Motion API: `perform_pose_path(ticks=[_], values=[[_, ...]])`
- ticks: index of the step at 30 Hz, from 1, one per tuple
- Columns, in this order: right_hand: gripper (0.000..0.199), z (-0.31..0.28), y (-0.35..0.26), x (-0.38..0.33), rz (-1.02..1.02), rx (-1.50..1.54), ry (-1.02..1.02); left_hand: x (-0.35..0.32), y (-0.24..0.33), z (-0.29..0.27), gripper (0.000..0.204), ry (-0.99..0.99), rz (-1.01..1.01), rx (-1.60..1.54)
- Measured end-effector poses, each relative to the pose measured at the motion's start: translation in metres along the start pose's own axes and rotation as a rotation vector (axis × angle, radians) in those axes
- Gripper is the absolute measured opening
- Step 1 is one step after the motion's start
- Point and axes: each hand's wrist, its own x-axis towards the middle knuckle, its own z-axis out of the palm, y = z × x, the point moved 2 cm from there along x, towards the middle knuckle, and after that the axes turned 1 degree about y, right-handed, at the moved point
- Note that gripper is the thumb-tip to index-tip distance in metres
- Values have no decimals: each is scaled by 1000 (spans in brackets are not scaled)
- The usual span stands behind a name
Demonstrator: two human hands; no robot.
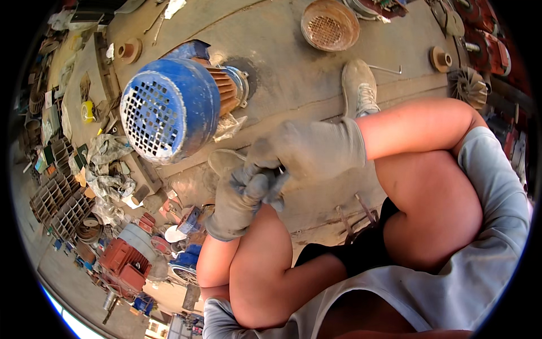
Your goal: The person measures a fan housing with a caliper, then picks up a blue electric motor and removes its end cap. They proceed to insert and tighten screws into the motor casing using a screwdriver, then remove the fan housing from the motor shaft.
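Both my hands wear grey, dirt-stained work gloves and meet in front of my knees. My left hand [240, 198] has its fingers curled in toward the right one. The fingers of my right hand [316, 150] are bent and pressed against the left fingertips. A small dark spot shows between them, but I cannot make out what they hold, if anything. Beyond the hands, apart from them, an electric motor [223, 90] stands on the floor. Its blue fan cover [203, 93] has a worn grid of square holes facing left, and its finned body is rusty brown.
A rusty round bowl-like part [330, 25] lies at the far side. A thin metal rod [387, 69] rests by my right shoe [357, 85]. A finned fan wheel [468, 87] sits at the right. Red motors [121, 263] and scrap crowd the left.
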Motion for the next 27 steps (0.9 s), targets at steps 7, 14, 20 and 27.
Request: perform_pose_path(ticks=[7, 14, 20, 27], values=[[16, -23, 17, 1, 14, -160, 319, -16, 20, -12, 38, 434, 600, 730], [21, -56, -12, -8, 232, -111, 241, 17, 19, -57, 153, 946, 861, 1178], [22, -73, -29, 19, 244, -495, 80, 38, 14, -71, 152, 890, 1013, 981], [29, -28, 19, 50, 85, 77, 869, 41, 20, -68, 144, 849, 956, 785]])
